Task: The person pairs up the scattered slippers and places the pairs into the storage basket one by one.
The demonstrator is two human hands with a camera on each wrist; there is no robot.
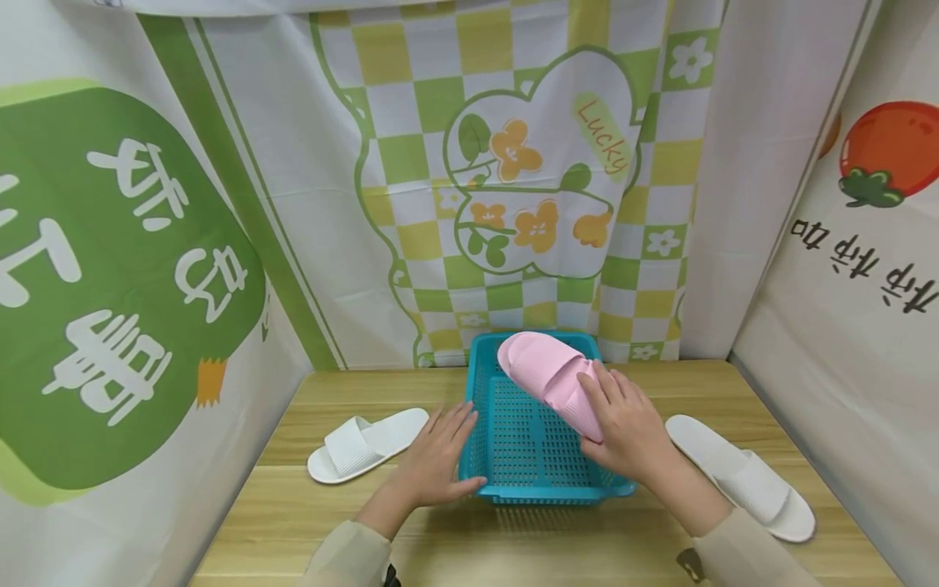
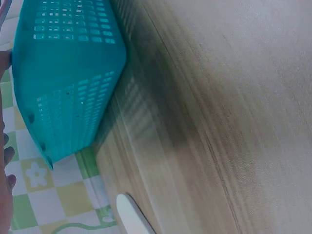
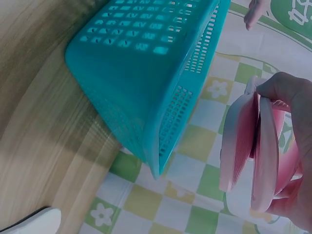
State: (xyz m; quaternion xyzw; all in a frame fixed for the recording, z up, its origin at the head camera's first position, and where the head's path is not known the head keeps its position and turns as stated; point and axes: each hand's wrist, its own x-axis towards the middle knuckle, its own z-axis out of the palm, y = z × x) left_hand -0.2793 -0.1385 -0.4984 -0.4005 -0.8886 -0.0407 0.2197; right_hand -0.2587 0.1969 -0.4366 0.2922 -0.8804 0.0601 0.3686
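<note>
A pair of pink slippers (image 1: pixel 541 364) is held by my right hand (image 1: pixel 629 428) above the teal plastic basket (image 1: pixel 561 494). In the right wrist view, the two slippers (image 3: pixel 265 153) lie against each other, with the thumb on one side and the fingers partly hidden behind. My left hand (image 1: pixel 437 463) rests at the basket's left rim with its fingers extended, the thumb at the front corner. Only part of that hand (image 2: pixel 5 195) shows at the left edge of the left wrist view. The basket's perforated bottom (image 1: pixel 517 432) is visible under the pink slippers.
On the wooden table (image 1: pixel 381 546), one white slipper (image 1: pixel 350 447) lies left of the basket and another white slipper (image 1: pixel 759 487) lies right of it, beside my right forearm. Behind the basket hangs a checkered cloth (image 1: pixel 411 204); printed cloths close off both sides.
</note>
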